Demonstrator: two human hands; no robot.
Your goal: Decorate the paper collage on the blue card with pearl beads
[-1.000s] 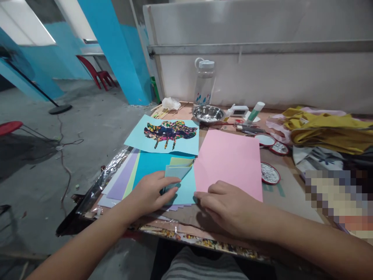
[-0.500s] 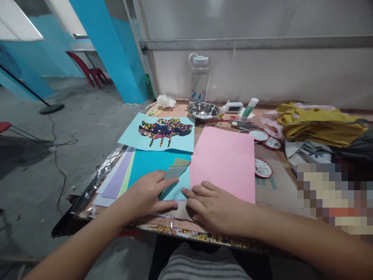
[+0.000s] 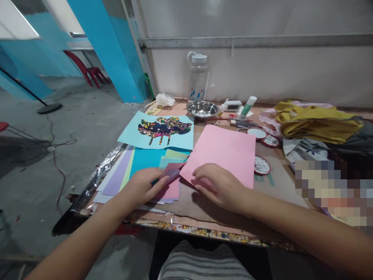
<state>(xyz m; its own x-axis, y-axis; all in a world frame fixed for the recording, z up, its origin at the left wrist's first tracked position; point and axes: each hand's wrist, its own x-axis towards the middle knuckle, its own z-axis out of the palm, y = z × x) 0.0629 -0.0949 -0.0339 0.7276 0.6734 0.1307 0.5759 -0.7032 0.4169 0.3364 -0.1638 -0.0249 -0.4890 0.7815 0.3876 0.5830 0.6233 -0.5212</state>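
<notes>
Pink sheet: on the surface, right of centre; long axis roughly front to back, near-left corner slightly raised and aimed at the paper stack.
Paper stack: just left of the pink sheet, also lengthwise front to back, with lavender, yellow-green and white edges fanned leftward.
Upturned corners: pink, light blue and yellowish, bent up from the stack's right side.
Left hand: pinching the upturned corners between thumb and fingers.
Right hand: curled at the near edge of the pink sheet; cannot tell whether gripping or merely resting.
Picture sheet: light blue, set sideways over the stack's far end, bearing a dark speckled shape with three strips toward the body.
Steel bowl: beyond the sheets, whitish bits inside.
Red-rimmed dish: just right of the pink sheet, full of small white pieces.
Clear bottle: upright behind the bowl, white-capped.
</notes>
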